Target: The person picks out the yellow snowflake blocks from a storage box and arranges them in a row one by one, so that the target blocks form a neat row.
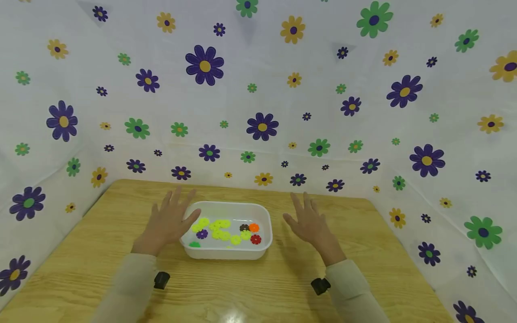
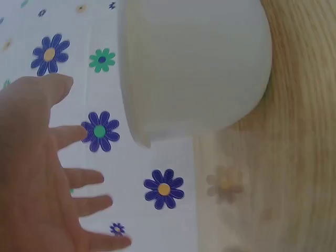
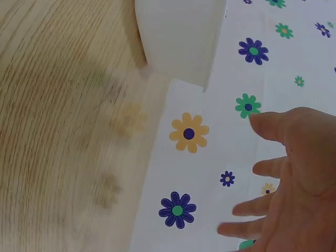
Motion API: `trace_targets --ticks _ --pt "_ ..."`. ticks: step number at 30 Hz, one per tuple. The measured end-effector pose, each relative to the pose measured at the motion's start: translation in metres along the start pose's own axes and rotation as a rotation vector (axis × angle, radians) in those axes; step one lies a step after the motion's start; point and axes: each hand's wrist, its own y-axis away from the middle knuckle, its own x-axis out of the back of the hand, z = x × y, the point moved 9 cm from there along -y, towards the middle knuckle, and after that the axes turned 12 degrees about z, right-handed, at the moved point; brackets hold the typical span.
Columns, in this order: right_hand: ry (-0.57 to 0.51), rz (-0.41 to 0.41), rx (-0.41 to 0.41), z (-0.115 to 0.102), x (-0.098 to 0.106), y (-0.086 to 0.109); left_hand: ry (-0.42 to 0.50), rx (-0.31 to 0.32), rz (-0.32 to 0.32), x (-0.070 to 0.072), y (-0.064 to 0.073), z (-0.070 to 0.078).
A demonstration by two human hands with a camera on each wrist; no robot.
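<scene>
White cloth (image 1: 242, 101) w/ purple, green & yellow flowers stands behind the wood-grain desk (image 1: 242, 282) & along both sides of it; going L to R, we first see a pale left sleeve (image 1: 127, 282), w/ a small black device (image 1: 162, 280) by the wrist; next comes the left hand (image 1: 166, 222), fingers spread & approx. straight, thumb out to the side, nothing in its grip; from the head cam it overlaps the L end of the tray, but the L wrist cam shows us a gap b/w hand & tray wall.

The white plastic tray (image 1: 226, 254) sits upright on the desk b/w the two hands, closer to the L one; inside, L to R, we count a green disc (image 1: 194, 245) at the near L corner, a purple disc (image 1: 202, 234) just beside some yellow discs (image 1: 224, 236), most of which lie in a loose cluster mid-tray; then a brown disc (image 1: 244, 228), an orange disc (image 1: 254, 228) right next to it, & a red disc (image 1: 256, 239) nearer us.

Well apart from the tray's R end, we see the right hand (image 1: 311, 224), also open-fingered, thumb out, holding nothing; last, a second black device (image 1: 321, 286) & the right sleeve (image 1: 351, 287).
</scene>
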Motion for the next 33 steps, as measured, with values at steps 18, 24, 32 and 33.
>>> trace_targets --ticks 18,24,32,33 --pt "-0.497 -0.031 -0.003 -0.045 -0.021 -0.016 0.597 0.194 -0.203 -0.027 0.02 -0.047" --pt "-0.497 -0.071 0.02 -0.063 -0.032 -0.017 0.649 0.214 -0.19 -0.035 0.023 -0.051" --pt "-0.493 -0.123 0.055 -0.078 -0.045 -0.02 0.701 0.21 -0.168 -0.039 0.022 -0.051" --pt "-0.495 -0.13 0.06 -0.079 -0.046 -0.02 0.714 0.218 -0.174 -0.04 0.023 -0.051"
